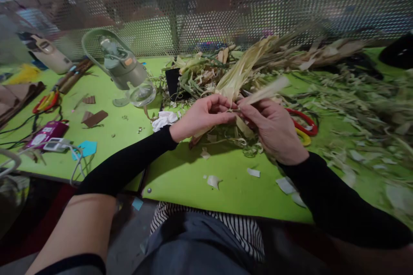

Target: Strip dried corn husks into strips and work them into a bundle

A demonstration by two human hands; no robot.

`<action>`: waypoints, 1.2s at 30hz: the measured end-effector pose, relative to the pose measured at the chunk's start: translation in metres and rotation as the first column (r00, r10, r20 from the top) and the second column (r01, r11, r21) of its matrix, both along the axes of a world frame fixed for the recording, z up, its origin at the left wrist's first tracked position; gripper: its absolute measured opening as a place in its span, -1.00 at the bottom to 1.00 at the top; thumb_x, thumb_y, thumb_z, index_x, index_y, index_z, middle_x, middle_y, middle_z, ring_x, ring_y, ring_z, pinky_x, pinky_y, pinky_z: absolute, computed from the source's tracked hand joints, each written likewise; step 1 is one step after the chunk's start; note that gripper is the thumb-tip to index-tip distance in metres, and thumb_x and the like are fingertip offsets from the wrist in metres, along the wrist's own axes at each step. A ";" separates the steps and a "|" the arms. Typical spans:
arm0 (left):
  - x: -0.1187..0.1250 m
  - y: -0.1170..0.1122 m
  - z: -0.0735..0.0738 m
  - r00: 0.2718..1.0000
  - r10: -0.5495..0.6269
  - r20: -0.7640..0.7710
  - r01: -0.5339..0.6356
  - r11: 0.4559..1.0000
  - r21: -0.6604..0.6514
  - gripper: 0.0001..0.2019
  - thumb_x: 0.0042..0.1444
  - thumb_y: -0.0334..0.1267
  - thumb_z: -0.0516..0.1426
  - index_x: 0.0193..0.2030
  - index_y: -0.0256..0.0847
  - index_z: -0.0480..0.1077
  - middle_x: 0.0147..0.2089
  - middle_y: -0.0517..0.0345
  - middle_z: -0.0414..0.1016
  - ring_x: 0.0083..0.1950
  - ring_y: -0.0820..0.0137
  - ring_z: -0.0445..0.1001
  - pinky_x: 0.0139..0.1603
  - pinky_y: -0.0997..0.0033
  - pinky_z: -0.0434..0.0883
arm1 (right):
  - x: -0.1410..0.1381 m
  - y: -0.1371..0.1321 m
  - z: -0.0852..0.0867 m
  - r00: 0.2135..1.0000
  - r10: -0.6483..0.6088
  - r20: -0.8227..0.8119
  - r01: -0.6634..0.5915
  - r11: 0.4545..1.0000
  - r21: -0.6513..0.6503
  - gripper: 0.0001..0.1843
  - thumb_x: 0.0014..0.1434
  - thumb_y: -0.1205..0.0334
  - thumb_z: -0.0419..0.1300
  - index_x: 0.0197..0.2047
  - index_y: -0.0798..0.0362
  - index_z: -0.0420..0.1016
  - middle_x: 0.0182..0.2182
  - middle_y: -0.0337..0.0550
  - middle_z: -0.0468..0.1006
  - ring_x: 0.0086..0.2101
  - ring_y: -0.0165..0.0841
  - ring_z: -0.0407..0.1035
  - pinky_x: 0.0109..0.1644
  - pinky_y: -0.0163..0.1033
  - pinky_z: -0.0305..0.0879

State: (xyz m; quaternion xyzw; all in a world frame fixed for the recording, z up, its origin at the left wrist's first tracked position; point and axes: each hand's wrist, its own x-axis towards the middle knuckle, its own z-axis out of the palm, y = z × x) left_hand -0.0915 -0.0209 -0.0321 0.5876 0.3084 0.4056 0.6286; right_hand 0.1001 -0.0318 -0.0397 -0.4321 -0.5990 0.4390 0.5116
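Note:
Both hands meet over the middle of the table, fingers pinched round pale dried husk strips that look like corn husk. My left hand is closed on the lower end of a bundle of husk strips, which fans up and away. Thumb and fingers of my right hand pinch a narrow husk strip, blurred at its free end. The fingertips of the two hands nearly touch, and the exact grip between them is partly hidden. Red and yellow scissors lie just beyond my right hand, partly covered by it.
A heap of husks lies behind my hands, with more loose strips at right. At left stand a green-handled bottle and a beige bottle, near other scissors and cables. A perforated metal screen bounds the green table.

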 end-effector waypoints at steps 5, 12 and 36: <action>0.007 -0.003 -0.005 0.998 0.065 0.009 -0.066 0.996 0.057 -0.59 -0.06 -0.13 0.46 -0.23 -0.27 0.41 -0.34 0.27 0.46 -0.31 0.57 0.41 -0.22 0.50 0.36 | 0.001 -0.004 0.000 1.000 -0.007 0.009 0.007 0.997 0.076 -0.68 0.14 -0.10 0.44 -0.35 -0.04 0.58 -0.51 -0.30 0.50 -0.51 -0.41 0.35 -0.45 -0.27 0.26; 0.011 -0.011 -0.002 0.999 0.037 0.033 -0.039 0.996 0.074 -0.80 0.08 -0.37 0.30 -0.18 -0.25 0.39 -0.32 0.27 0.43 -0.32 0.60 0.37 -0.25 0.53 0.32 | 0.005 -0.001 0.000 1.000 -0.010 -0.028 0.012 0.997 0.073 -0.67 0.14 -0.10 0.46 -0.38 -0.03 0.60 -0.47 -0.26 0.51 -0.47 -0.42 0.34 -0.38 -0.25 0.29; 0.013 -0.016 -0.003 1.000 0.022 -0.002 -0.022 1.000 -0.017 -0.83 0.15 -0.31 0.32 -0.20 -0.32 0.45 -0.38 0.19 0.56 -0.37 0.54 0.51 -0.27 0.51 0.44 | 0.002 -0.006 0.006 0.996 -0.033 -0.078 0.038 0.997 0.072 -0.62 0.08 -0.13 0.49 -0.39 -0.03 0.55 -0.48 -0.27 0.54 -0.49 -0.42 0.37 -0.40 -0.25 0.32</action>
